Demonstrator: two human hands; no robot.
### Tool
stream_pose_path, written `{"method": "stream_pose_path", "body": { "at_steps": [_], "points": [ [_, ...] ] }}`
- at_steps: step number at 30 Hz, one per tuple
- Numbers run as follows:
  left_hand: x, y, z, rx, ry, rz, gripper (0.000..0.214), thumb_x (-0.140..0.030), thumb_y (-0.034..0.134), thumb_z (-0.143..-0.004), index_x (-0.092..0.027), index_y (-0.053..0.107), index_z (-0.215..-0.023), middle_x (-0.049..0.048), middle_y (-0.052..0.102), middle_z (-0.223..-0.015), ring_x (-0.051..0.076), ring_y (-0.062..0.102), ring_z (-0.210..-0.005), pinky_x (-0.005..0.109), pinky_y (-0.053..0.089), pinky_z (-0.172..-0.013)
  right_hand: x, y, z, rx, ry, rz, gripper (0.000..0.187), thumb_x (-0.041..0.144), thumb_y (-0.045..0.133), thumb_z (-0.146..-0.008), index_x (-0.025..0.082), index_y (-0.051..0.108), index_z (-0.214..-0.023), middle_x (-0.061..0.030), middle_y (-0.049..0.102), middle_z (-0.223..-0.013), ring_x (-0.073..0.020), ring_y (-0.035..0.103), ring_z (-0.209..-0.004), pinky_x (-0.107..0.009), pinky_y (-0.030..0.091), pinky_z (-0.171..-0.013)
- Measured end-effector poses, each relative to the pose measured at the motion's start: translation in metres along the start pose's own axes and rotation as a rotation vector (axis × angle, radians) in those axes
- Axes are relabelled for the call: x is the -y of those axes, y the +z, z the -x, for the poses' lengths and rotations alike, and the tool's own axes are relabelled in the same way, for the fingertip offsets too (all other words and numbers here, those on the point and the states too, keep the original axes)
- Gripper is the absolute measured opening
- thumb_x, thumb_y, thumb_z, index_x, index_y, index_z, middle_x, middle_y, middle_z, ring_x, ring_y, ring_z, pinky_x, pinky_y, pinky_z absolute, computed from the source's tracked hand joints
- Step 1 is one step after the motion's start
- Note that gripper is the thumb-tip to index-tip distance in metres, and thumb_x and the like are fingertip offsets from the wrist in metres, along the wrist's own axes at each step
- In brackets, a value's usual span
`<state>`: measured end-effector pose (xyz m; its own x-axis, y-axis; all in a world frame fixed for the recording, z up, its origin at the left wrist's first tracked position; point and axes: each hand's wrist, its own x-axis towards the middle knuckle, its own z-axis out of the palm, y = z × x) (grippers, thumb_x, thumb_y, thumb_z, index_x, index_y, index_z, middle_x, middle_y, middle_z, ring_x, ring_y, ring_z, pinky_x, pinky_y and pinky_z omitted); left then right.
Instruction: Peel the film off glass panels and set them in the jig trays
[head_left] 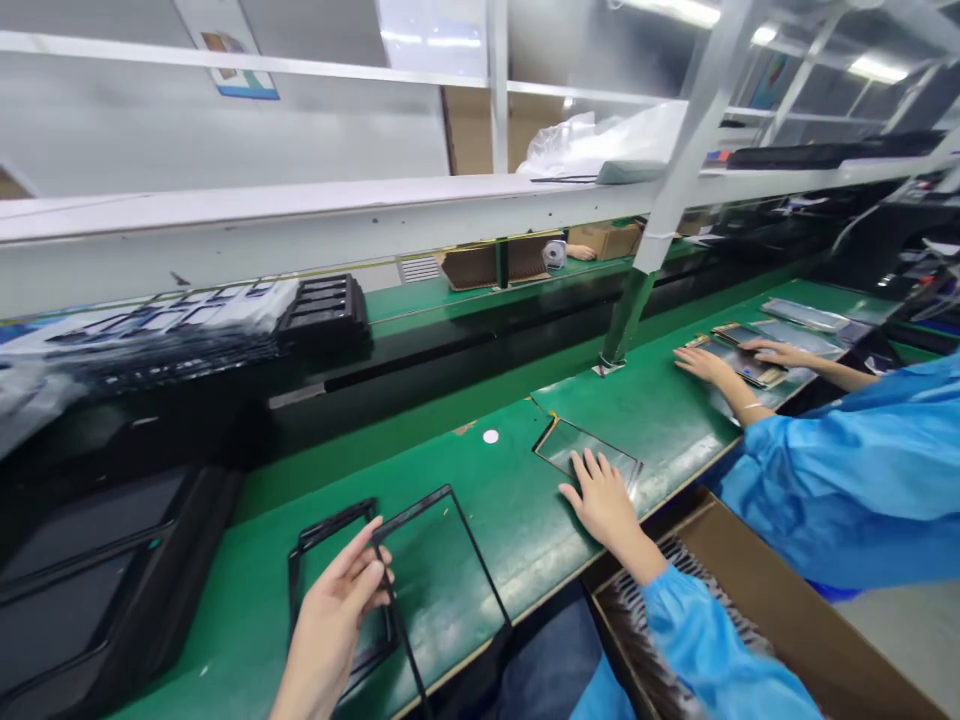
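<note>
My left hand [341,600] pinches a thin black rectangular frame [480,557] by its left side, between thumb and fingers. The frame is tilted above the green bench. Behind it, partly covered by my hand, more black frames [330,524] lie overlapping on the bench. My right hand [604,505] rests palm down, fingers spread, over the near edge of a clear glass panel [577,440]. This panel has a dark border and a small orange flex tab at its far left corner. A small round white sticker [490,436] lies to its left.
Black trays [90,580] are stacked at the left. An open cardboard box [810,610] stands below the bench edge. To the right, a co-worker's hands [709,366] touch panels on the bench. A post [634,300] rises from the bench beneath a long shelf [315,215].
</note>
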<state>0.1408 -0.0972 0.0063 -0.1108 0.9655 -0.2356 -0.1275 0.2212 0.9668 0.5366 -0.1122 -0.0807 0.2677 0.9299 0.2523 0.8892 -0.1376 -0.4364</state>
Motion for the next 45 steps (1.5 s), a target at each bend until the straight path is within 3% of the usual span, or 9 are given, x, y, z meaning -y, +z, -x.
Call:
{"method": "stream_pose_path", "body": {
  "at_steps": [5,7,10,13,16,19,22,28,45],
  "points": [
    [0.003,-0.012,-0.004,0.006,-0.007,0.019,0.075,-0.042,0.097,-0.063,-0.021,0.077,-0.132,0.0032,0.076,-0.091,0.017,0.070,-0.073,0.021,0.059,-0.058,-0.025,-0.015,0.079,0.179,-0.243,0.064,0.071,0.041,0.073,-0.090,0.023,0.057,-0.157,-0.0131,0.049,-0.166,-0.0442,0.042,-0.154,-0.068,0.040,-0.121],
    [0.005,-0.011,-0.005,0.011,-0.005,0.042,0.072,-0.041,0.095,-0.065,-0.021,0.077,-0.132,0.0022,0.075,-0.090,0.016,0.070,-0.072,0.021,0.059,-0.058,-0.037,-0.023,0.101,0.131,-0.354,0.061,0.059,0.026,0.061,-0.096,0.030,0.059,-0.155,-0.0070,0.059,-0.159,-0.0384,0.053,-0.148,-0.064,0.048,-0.118],
    [0.005,-0.004,-0.002,0.039,-0.024,0.060,0.069,-0.040,0.093,-0.068,-0.023,0.076,-0.133,0.0007,0.072,-0.091,0.015,0.071,-0.072,0.022,0.060,-0.057,-0.039,-0.044,0.116,0.028,-0.434,-0.035,0.058,0.014,0.049,-0.098,0.041,0.068,-0.145,-0.0008,0.074,-0.140,-0.0311,0.073,-0.126,-0.054,0.060,-0.109],
    [0.002,0.006,0.007,0.117,-0.045,0.052,0.065,-0.038,0.092,-0.070,-0.023,0.077,-0.132,0.0011,0.070,-0.090,0.016,0.071,-0.070,0.024,0.061,-0.055,-0.013,-0.071,0.118,-0.103,-0.340,-0.193,0.049,0.020,0.064,-0.096,0.045,0.073,-0.137,-0.0023,0.081,-0.125,-0.0293,0.082,-0.103,-0.042,0.069,-0.093],
    [-0.001,0.015,0.018,0.218,-0.044,0.048,0.059,-0.035,0.090,-0.071,-0.021,0.079,-0.128,0.0033,0.071,-0.089,0.017,0.072,-0.070,0.026,0.061,-0.055,0.032,-0.083,0.114,-0.187,-0.052,-0.514,0.053,0.033,0.079,-0.091,0.037,0.069,-0.143,-0.0073,0.081,-0.103,-0.0274,0.081,-0.082,-0.038,0.070,-0.076],
    [-0.004,0.022,0.030,0.279,-0.005,0.039,0.051,-0.028,0.088,-0.072,-0.019,0.082,-0.122,0.0041,0.073,-0.085,0.016,0.073,-0.066,0.027,0.062,-0.062,0.073,-0.072,0.113,-0.008,0.192,-0.900,0.069,0.041,0.085,-0.086,0.025,0.062,-0.149,-0.0079,0.076,-0.094,-0.0240,0.075,-0.073,-0.032,0.066,-0.061],
    [-0.007,0.025,0.042,0.290,0.021,0.053,0.047,-0.025,0.088,-0.073,-0.018,0.084,-0.119,0.0046,0.074,-0.082,0.016,0.073,-0.064,0.025,0.060,-0.062,0.098,-0.052,0.121,0.120,0.300,-1.111,0.071,0.039,0.089,-0.084,0.024,0.062,-0.147,-0.0041,0.072,-0.089,-0.0193,0.070,-0.065,-0.026,0.060,-0.050],
    [-0.014,0.026,0.054,0.269,0.052,0.091,0.043,-0.022,0.088,-0.074,-0.019,0.085,-0.117,0.0051,0.075,-0.081,0.015,0.070,-0.065,0.022,0.058,-0.057,0.107,-0.032,0.135,0.167,0.335,-1.226,0.068,0.035,0.090,-0.085,0.028,0.063,-0.148,-0.0015,0.070,-0.090,-0.0173,0.068,-0.070,-0.025,0.062,-0.057],
    [-0.010,0.026,0.059,0.187,0.166,0.042,0.038,-0.019,0.086,-0.077,-0.023,0.087,-0.115,0.0068,0.076,-0.090,0.018,0.070,-0.077,0.022,0.062,-0.062,0.124,-0.046,0.132,0.191,0.400,-1.231,0.067,0.038,0.090,-0.085,0.024,0.065,-0.146,-0.0004,0.068,-0.086,-0.0149,0.064,-0.063,-0.024,0.058,-0.054]
  ]
}}
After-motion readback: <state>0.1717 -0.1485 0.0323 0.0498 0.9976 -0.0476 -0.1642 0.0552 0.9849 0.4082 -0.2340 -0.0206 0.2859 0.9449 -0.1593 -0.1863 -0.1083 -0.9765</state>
